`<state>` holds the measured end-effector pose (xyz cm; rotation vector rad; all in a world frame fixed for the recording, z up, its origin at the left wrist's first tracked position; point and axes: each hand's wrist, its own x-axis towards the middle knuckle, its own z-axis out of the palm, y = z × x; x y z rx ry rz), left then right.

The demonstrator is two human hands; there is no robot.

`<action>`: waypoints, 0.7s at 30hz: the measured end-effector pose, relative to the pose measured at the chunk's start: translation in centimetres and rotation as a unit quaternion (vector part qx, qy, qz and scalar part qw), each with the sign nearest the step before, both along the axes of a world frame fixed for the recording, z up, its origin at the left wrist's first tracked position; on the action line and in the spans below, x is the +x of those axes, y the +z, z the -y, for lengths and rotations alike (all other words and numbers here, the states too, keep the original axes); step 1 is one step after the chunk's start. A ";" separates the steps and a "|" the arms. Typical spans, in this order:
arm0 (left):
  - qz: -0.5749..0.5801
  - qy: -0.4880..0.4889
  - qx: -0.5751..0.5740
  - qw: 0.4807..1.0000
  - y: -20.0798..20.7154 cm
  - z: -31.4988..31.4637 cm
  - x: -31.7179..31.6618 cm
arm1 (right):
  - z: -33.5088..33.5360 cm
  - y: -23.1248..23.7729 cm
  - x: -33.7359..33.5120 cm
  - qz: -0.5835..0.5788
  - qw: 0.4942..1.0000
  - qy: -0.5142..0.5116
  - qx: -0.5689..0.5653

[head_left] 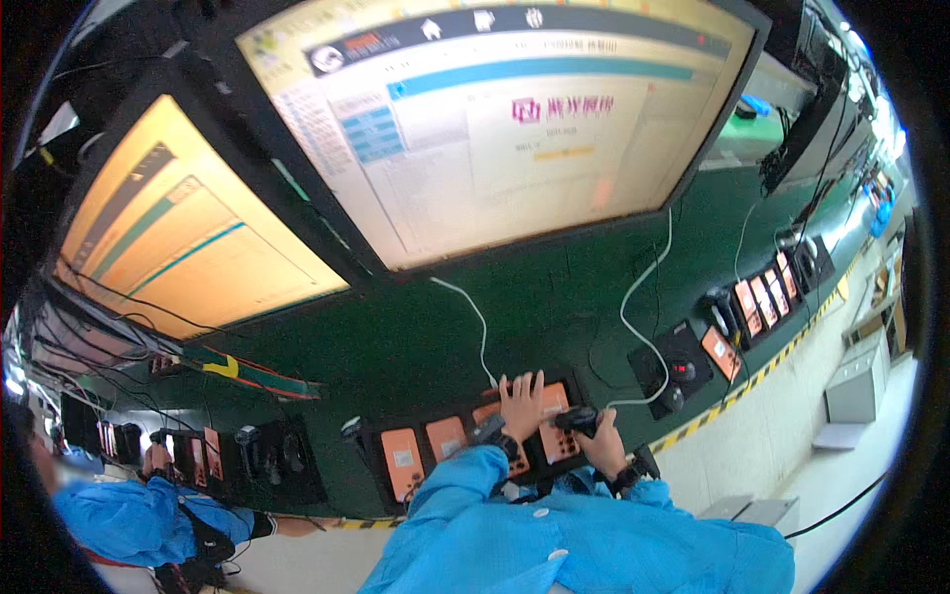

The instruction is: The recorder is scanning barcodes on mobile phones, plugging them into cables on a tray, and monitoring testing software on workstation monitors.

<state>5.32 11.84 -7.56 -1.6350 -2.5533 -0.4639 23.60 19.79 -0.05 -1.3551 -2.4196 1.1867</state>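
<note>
Several orange phones with white labels, among them one on the left [401, 475] and one in the middle [445, 436], lie in a row in a black tray [371, 450]. My left hand [522, 404] is spread flat over phones in the right half of the tray, hiding part of them. In my right hand [604, 450] is a black handheld scanner [577, 422], held over the rightmost phone [560, 447]. A dark band circles each wrist. Something grey [486, 430] beside my left wrist is too unclear to name.
A large monitor [435, 233] and a smaller screen [228, 297] stand behind. On the right are a mouse [683, 370] on a black mat, a loose phone [720, 353] and another phone tray [767, 327]. White cables [643, 337] cross the green table. Leftward, a person in blue [139, 520] works.
</note>
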 end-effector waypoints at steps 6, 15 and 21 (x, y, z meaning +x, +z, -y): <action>0.000 0.010 0.060 0.998 1.3 1.1 1.4 | -3.7 0.1 -0.6 -0.029 0.998 -0.063 0.003; 0.367 0.068 0.105 0.922 0.0 1.0 5.7 | -14.9 -8.4 -5.0 -0.101 0.978 -0.169 0.068; 0.398 0.286 0.162 0.857 -1.4 -2.9 5.3 | -13.6 -8.6 -3.2 -0.046 0.951 -0.101 0.290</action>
